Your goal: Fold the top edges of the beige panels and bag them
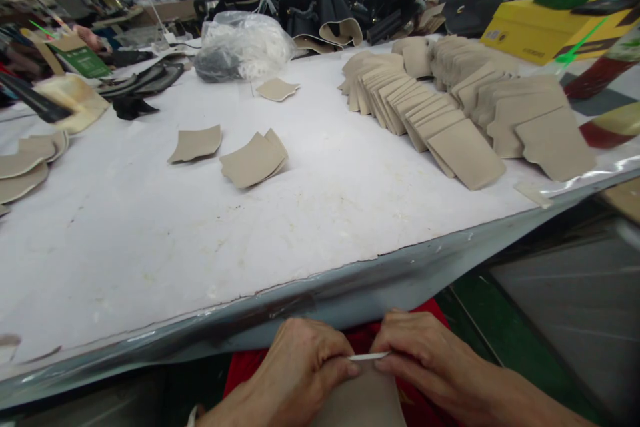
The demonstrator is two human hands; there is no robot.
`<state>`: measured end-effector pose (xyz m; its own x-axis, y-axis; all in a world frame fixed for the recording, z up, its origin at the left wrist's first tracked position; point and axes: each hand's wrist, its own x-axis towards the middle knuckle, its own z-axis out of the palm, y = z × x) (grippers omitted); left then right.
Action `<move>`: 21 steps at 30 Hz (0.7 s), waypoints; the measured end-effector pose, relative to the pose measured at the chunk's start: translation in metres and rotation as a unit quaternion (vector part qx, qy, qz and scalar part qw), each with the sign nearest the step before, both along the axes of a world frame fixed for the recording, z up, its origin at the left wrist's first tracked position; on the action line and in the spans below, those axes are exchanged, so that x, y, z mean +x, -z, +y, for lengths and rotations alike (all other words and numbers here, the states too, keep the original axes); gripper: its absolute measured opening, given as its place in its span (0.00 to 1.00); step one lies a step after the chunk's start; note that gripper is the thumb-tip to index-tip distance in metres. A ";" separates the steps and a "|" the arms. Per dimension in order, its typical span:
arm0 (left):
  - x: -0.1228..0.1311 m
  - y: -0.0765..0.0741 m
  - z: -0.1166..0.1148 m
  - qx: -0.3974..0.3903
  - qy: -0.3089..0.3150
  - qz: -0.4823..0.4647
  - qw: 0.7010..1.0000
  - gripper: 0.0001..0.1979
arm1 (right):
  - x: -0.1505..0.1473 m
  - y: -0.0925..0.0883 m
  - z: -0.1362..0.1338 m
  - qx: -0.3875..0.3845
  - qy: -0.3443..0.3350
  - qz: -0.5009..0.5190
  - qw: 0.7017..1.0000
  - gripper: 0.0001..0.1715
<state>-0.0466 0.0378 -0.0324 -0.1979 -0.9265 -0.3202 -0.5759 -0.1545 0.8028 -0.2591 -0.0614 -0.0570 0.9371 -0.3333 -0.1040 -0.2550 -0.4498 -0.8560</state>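
Observation:
Below the front edge of the table, a beige leather-like piece (364,397) is held over my lap. My left hand (300,364) pinches its top edge between thumb and fingers. On the other side, my right hand (430,354) pinches the same edge a short way off. Between the two hands a narrow white strip (369,356) shows along that edge. The lower part of the piece runs out of view at the bottom.
The white table (200,234) carries loose beige pieces (253,162) and long overlapping rows of them (465,150) at right. Behind stand a plastic bag (245,44), black bags (325,14) and a yellow box (530,30). Other people work in the background.

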 end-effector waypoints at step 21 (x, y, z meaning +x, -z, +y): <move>0.021 -0.007 0.017 0.006 -0.042 0.011 0.999 0.10 | 0.041 -0.015 0.017 -0.156 -0.078 0.023 0.984 0.20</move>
